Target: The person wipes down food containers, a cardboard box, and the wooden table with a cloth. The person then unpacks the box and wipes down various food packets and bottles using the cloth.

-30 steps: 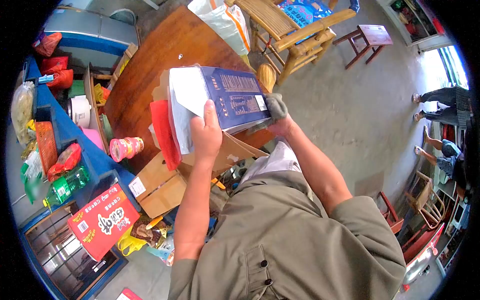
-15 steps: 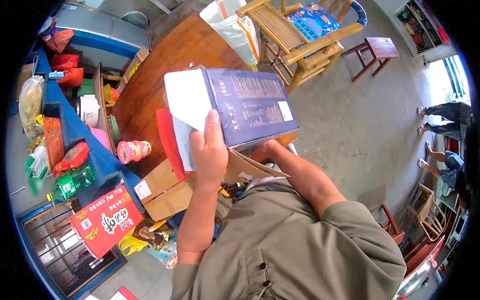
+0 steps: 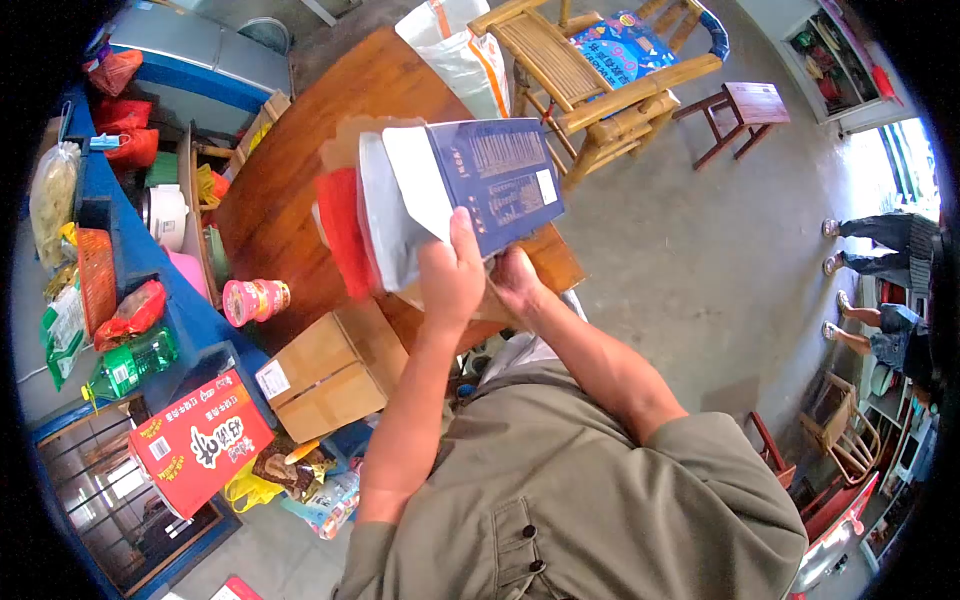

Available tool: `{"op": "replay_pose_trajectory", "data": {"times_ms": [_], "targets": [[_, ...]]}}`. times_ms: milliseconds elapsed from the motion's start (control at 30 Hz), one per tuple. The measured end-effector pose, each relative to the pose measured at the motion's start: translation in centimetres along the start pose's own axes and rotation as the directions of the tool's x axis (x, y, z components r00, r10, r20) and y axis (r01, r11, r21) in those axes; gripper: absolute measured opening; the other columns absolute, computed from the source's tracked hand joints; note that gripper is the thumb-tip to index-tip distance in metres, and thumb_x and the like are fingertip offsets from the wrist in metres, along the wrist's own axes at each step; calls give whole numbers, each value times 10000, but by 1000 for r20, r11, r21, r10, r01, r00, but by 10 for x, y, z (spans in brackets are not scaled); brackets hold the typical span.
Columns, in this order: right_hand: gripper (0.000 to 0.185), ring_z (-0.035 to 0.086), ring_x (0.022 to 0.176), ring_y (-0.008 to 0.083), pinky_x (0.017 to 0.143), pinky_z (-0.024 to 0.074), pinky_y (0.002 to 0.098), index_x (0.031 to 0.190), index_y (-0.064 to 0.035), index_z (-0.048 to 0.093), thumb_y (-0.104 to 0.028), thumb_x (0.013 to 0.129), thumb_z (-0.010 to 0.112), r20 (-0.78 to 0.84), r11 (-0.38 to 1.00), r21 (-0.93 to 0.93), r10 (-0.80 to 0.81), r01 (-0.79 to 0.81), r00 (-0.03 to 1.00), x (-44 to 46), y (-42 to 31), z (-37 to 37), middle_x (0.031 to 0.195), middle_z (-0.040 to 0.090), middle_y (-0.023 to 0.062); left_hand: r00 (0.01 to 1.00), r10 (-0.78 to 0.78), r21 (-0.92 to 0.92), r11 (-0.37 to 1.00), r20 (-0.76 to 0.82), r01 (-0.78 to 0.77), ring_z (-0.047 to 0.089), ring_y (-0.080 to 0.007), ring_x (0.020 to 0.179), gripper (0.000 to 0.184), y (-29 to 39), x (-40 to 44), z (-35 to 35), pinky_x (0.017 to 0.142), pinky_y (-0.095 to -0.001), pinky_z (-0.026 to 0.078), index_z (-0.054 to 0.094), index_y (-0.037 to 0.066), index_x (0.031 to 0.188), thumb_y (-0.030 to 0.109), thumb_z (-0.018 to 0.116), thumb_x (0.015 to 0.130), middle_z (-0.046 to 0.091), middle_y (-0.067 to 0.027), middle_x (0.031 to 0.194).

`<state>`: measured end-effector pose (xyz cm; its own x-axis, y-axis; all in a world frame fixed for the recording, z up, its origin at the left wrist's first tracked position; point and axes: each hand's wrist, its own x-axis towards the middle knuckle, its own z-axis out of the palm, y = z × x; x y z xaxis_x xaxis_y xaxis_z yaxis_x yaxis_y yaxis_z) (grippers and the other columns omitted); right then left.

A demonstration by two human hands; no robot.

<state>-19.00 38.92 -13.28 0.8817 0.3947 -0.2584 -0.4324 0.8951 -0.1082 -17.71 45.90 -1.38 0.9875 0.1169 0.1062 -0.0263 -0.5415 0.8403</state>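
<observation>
A stack of flat boxes and sheets is held over the wooden table (image 3: pixel 300 190). On top is a dark blue box (image 3: pixel 500 175) with a white flap (image 3: pixel 413 170); a red piece (image 3: pixel 345 225) and brown cardboard show at its left. My left hand (image 3: pixel 452 275) is closed on the stack's near edge, thumb on the blue box. Below the box's near right edge, my right hand (image 3: pixel 515 280) touches the underside of the stack, its fingers partly hidden. The grey cloth is not visible. An open-topped brown carton (image 3: pixel 330 375) lies left of my left forearm.
A pink cup (image 3: pixel 256 301) sits at the table's left edge. Beyond the table are a white bag (image 3: pixel 460 60), a bamboo chair (image 3: pixel 600 90) and a small stool (image 3: pixel 745 105). At the left are a red carton (image 3: pixel 203 443) and a green bottle (image 3: pixel 135 365). People's legs (image 3: pixel 870 245) show far right.
The blue box has swung and shifted within view. My right hand has moved from the box's right end to beneath its near side. The grey cloth seen earlier is out of sight.
</observation>
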Motion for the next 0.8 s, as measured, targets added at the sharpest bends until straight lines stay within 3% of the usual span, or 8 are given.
{"op": "replay_pose_trajectory", "data": {"times_ms": [67, 167, 300, 367, 467, 500, 667, 800], "targets": [[393, 541, 1117, 239, 1007, 413, 397, 1221, -35, 535, -290, 970, 372, 141, 901, 327, 251, -285, 958, 0, -11, -7, 1217, 576, 122, 1000, 23, 108, 994, 13, -24, 616, -391, 629, 341, -7, 8, -7, 547, -422, 456, 607, -67, 856, 212, 448, 969, 621, -221, 669], [359, 564, 1088, 234, 987, 432, 387, 1182, -28, 559, -245, 962, 376, 4, 942, 190, 281, -276, 960, -9, -21, -10, 1177, 602, 112, 996, 67, 167, 983, 51, -75, 607, -403, 634, 311, 0, 16, -16, 547, -420, 454, 606, -62, 841, 186, 462, 961, 616, -218, 664], [319, 601, 988, 199, 875, 499, 376, 1111, -61, 584, -302, 916, 508, -139, 880, -459, 63, -120, 988, -38, -67, 17, 1098, 618, 90, 985, 166, 114, 979, 39, -170, 609, -416, 694, 214, -13, 20, -13, 591, -455, 475, 599, -18, 943, 186, 557, 898, 618, -228, 713], [352, 598, 1022, 223, 882, 501, 383, 1163, -36, 556, -268, 897, 557, -68, 959, -282, -2, -17, 998, -42, -110, 26, 1146, 599, 105, 987, 114, 203, 970, 116, -136, 610, -414, 722, 205, -14, 20, -12, 628, -492, 473, 615, 42, 996, 190, 578, 858, 625, -228, 752], [357, 560, 1083, 230, 919, 472, 379, 1190, -22, 534, -208, 888, 576, 11, 744, -606, -346, 281, 938, -34, -133, 22, 1180, 572, 110, 983, 94, 307, 941, 160, -140, 605, -416, 711, 224, -11, 12, -3, 630, -513, 465, 616, 73, 1035, 177, 572, 841, 622, -229, 755], [347, 566, 1043, 219, 903, 469, 366, 1190, -33, 539, -162, 871, 588, 230, 323, -881, -344, 345, 910, -32, -126, 11, 1148, 584, 90, 979, 107, 309, 938, 173, -157, 604, -414, 704, 235, -12, 4, 2, 625, -513, 465, 610, 82, 1049, 172, 567, 837, 618, -225, 739], [383, 508, 1060, 170, 895, 440, 340, 1182, -71, 516, -83, 815, 623, 314, -160, -943, -714, 291, 626, 37, -37, -51, 1159, 553, 75, 964, 217, 283, 925, 155, -254, 599, -388, 608, 244, -21, -23, 25, 543, -483, 470, 583, 88, 1075, 169, 554, 846, 614, -191, 672], [359, 538, 1034, 181, 903, 437, 335, 1161, -25, 548, -167, 835, 597, -58, 70, -997, -275, -41, 960, 52, -97, -101, 1102, 603, 76, 896, 224, 298, 888, 383, -350, 616, -350, 579, 233, -50, -37, 12, 527, -457, 491, 569, 72, 1051, 178, 563, 844, 619, -168, 647]]}}
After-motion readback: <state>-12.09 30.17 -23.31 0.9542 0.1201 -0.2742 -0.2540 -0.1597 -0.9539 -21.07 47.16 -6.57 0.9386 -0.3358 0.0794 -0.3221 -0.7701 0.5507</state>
